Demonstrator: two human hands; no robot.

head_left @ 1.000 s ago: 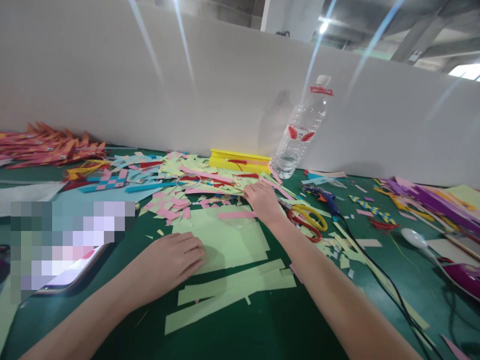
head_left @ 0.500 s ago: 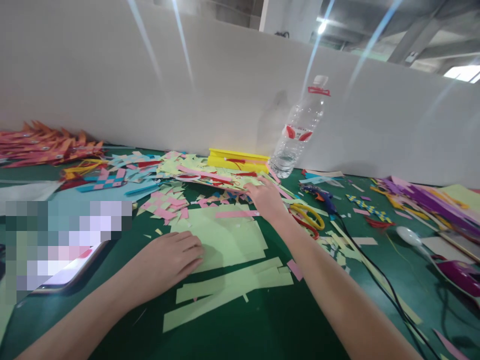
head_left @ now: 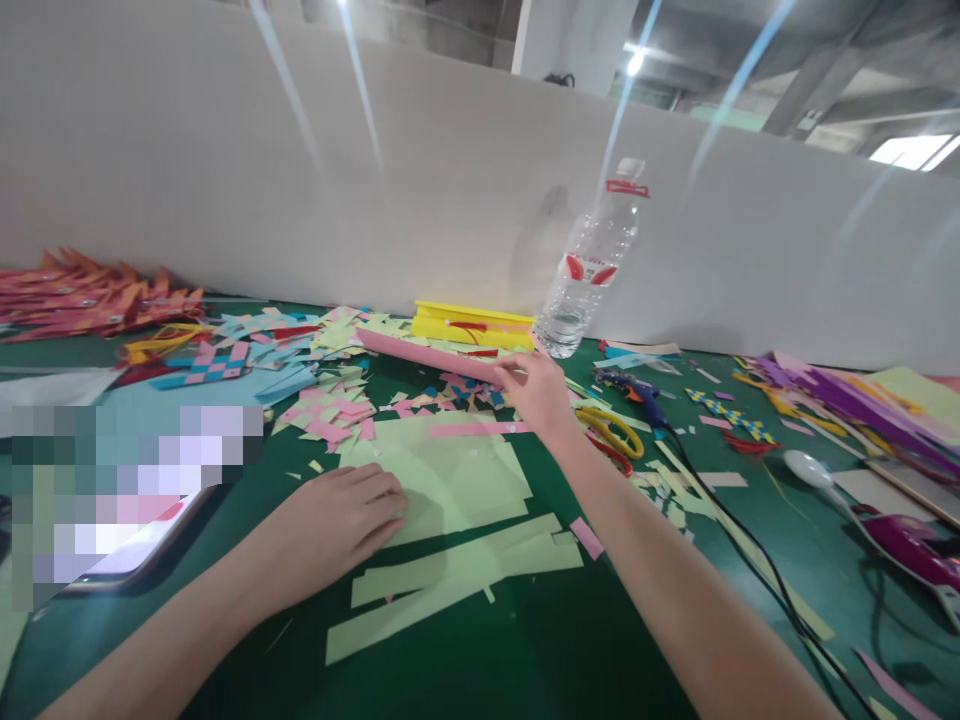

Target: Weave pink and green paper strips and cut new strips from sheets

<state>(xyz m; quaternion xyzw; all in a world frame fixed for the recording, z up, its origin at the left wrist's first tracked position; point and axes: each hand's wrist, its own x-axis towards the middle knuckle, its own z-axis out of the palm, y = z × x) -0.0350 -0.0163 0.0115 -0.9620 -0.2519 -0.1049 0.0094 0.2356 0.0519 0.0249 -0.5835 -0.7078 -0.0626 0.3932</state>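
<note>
My right hand [head_left: 541,395] is closed at the fingertips on the right end of a long pink paper strip [head_left: 427,352], which is raised at a slant over the scraps. My left hand [head_left: 351,510] lies flat, fingers stretched, at the left edge of a pale green paper sheet [head_left: 450,470]. Another narrow pink strip [head_left: 476,429] rests across that sheet. Nearer to me are loose pale green strips [head_left: 465,560] on the table. Scissors with yellow and red handles [head_left: 619,435] lie just right of my right hand, partly hidden by it.
A clear bottle [head_left: 592,260] stands by the white partition, beside a yellow folded piece [head_left: 472,325]. At right are a blue glue gun [head_left: 645,400], its cord and a purple-handled tool [head_left: 915,545]. A phone [head_left: 127,560] stands at left, near orange paper pieces [head_left: 97,300].
My right hand has taken hold of the pink strip and lifted it off the heap. The strips and white ring seen there before no longer show. My left hand has stayed put.
</note>
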